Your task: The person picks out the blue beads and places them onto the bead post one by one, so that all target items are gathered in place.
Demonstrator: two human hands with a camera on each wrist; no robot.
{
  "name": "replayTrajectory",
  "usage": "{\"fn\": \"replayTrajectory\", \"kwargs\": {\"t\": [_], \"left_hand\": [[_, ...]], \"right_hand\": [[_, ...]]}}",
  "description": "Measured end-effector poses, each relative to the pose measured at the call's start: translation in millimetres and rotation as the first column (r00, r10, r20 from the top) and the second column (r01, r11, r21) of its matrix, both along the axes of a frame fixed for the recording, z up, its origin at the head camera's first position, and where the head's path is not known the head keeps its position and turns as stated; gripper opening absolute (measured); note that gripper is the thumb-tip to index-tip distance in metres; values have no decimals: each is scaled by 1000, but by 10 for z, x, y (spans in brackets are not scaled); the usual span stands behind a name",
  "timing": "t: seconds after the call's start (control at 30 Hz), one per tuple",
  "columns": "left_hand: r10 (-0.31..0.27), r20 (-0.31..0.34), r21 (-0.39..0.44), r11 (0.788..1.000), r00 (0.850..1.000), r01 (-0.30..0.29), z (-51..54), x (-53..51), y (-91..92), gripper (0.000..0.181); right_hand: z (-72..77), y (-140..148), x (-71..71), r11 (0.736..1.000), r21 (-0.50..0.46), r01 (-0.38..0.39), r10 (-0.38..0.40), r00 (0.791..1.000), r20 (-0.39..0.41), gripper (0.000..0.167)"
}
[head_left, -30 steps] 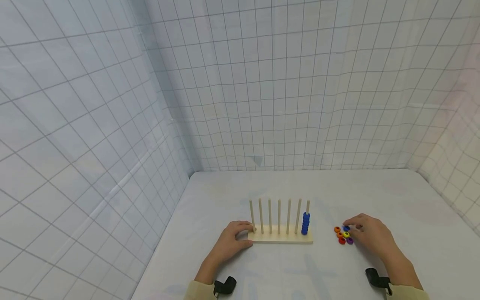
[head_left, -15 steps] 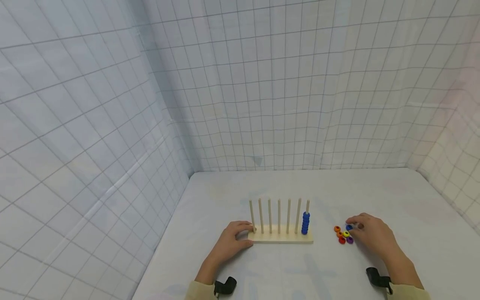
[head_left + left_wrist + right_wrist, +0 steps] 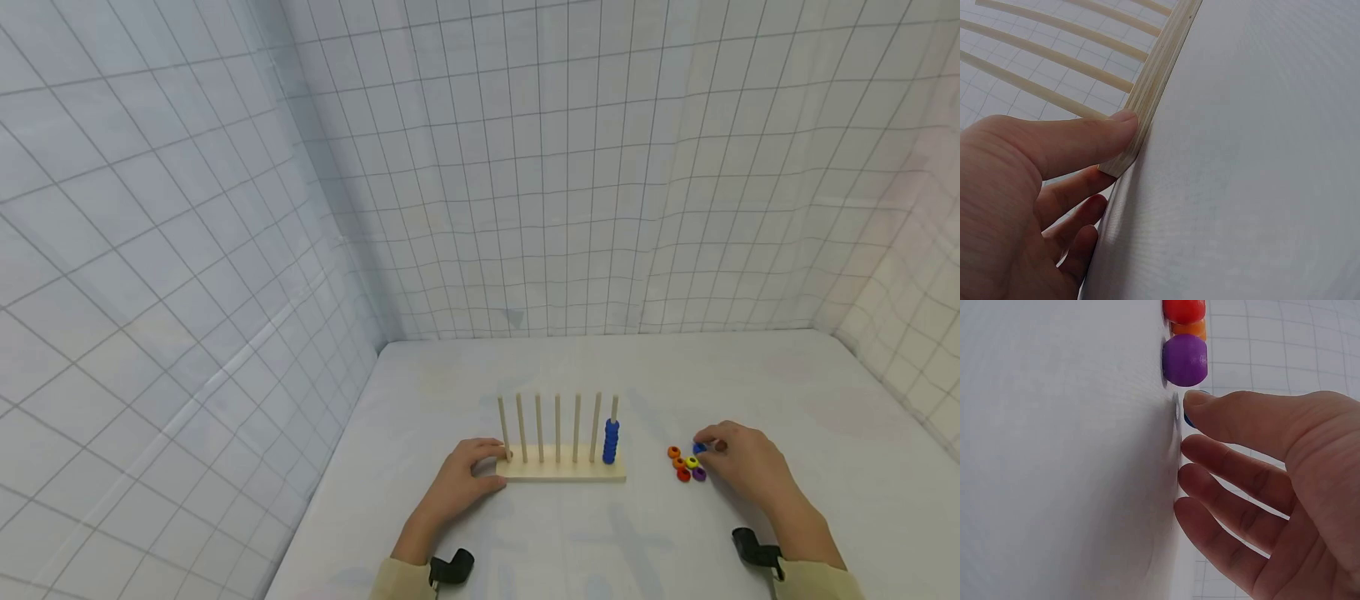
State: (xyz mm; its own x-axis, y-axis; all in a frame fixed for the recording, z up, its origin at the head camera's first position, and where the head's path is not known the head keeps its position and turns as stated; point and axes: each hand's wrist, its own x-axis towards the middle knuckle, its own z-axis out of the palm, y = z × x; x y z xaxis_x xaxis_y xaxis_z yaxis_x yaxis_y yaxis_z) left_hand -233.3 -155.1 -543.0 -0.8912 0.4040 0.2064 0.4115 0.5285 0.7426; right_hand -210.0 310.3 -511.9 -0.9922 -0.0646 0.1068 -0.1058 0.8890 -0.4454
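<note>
A wooden peg rack (image 3: 561, 472) stands on the white table, with a row of upright pegs. Its rightmost peg carries a stack of blue beads (image 3: 611, 442); the other pegs are bare. My left hand (image 3: 461, 477) grips the left end of the base, thumb (image 3: 1124, 128) on the front edge and fingers behind. To the right, my right hand (image 3: 746, 462) pinches a loose blue bead (image 3: 700, 448) between thumb and forefinger. The right wrist view shows only a sliver of that blue bead (image 3: 1189, 419) behind the thumb; the forefinger is hidden there.
Beside the right hand lie a purple bead (image 3: 699, 474), a yellow bead (image 3: 692, 462), a red bead (image 3: 683, 475) and two orange beads (image 3: 674, 452) close together. White grid-patterned sheets (image 3: 555, 208) rise behind the table and along both sides.
The right hand has shifted slightly right together with the blue bead, which now sits a little apart from the other beads. The left hand and the rack have stayed in place.
</note>
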Motion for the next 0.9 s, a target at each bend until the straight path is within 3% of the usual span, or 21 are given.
{"fn": "replayTrajectory", "kwargs": {"t": [0.17,0.37,0.73,0.9], "left_hand": [[0,22,3,1000,1000,0,-13,7,13,39],[1,-9,2,1000,1000,-1,-10,-13,25,37],[1,-14,-10,1000,1000,-1,18,-39,6,37],[-4,13,4,1000,1000,4,26,-22,4,37]], "right_hand": [[2,12,4,1000,-11,-2,2,1000,1,24],[-4,11,-9,1000,-17,9,-10,999,-44,26],[-17,-19,-36,999,-22,30,-31,998,-47,27],[-16,-26,-32,999,-13,42,-42,999,-31,29]]}}
